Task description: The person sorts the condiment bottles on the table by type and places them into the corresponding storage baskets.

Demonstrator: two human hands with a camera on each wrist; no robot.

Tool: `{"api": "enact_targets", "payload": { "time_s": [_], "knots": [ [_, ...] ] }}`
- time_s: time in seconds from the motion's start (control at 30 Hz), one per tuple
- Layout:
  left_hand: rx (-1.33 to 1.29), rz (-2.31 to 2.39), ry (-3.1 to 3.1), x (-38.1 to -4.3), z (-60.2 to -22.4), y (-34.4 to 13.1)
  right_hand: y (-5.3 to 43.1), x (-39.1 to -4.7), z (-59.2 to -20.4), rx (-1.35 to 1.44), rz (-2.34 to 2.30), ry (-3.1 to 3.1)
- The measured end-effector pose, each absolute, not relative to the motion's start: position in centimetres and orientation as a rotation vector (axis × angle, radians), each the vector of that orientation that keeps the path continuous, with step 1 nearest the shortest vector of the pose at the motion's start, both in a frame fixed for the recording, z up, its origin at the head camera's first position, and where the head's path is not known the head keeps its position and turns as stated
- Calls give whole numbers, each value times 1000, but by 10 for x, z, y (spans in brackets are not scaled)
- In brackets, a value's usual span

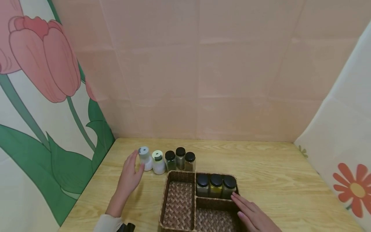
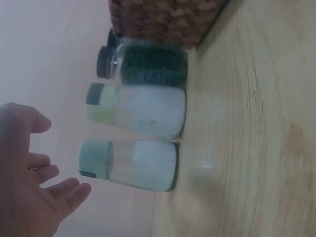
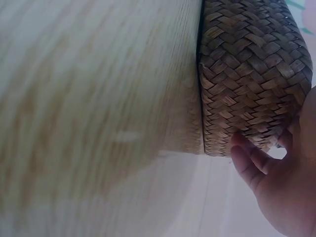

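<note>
My left hand (image 1: 130, 175) is beside a white shaker with a pale blue-green cap (image 1: 145, 158), its thumb and fingers spread around the cap. In the left wrist view, a gap shows between the fingers and this shaker (image 2: 140, 164). A second shaker with a yellow-green cap (image 1: 158, 162) stands to its right. At the right side of a woven basket (image 1: 177, 206), my right hand (image 1: 253, 214) rests its fairly straight fingers on the rim. In the right wrist view, fingertips touch the basket's outer wall (image 3: 252, 84). Three black-lidded jars (image 1: 215, 185) fill the basket's back right compartment.
Behind the basket stand three more black-lidded jars, one with green contents (image 1: 170, 160). The basket's left and front right compartments show bare woven bottoms. A pink cloth backdrop (image 1: 197, 80) hangs along the rear edge of the wooden table (image 1: 275, 174).
</note>
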State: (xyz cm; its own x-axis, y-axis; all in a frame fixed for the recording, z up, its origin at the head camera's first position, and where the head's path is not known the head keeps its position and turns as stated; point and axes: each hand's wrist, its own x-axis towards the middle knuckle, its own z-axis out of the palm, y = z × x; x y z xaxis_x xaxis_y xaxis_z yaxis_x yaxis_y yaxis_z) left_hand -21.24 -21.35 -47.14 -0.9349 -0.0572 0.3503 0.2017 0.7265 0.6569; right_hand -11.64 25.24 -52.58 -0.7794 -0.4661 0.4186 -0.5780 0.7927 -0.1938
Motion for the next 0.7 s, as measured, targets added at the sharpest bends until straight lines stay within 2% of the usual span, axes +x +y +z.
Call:
{"api": "enact_targets", "payload": {
  "time_s": [0.7],
  "knots": [
    [54,-1376,-2531,-256,-493,-223,252,-114,-522,778,513,-2719]
  ]
}}
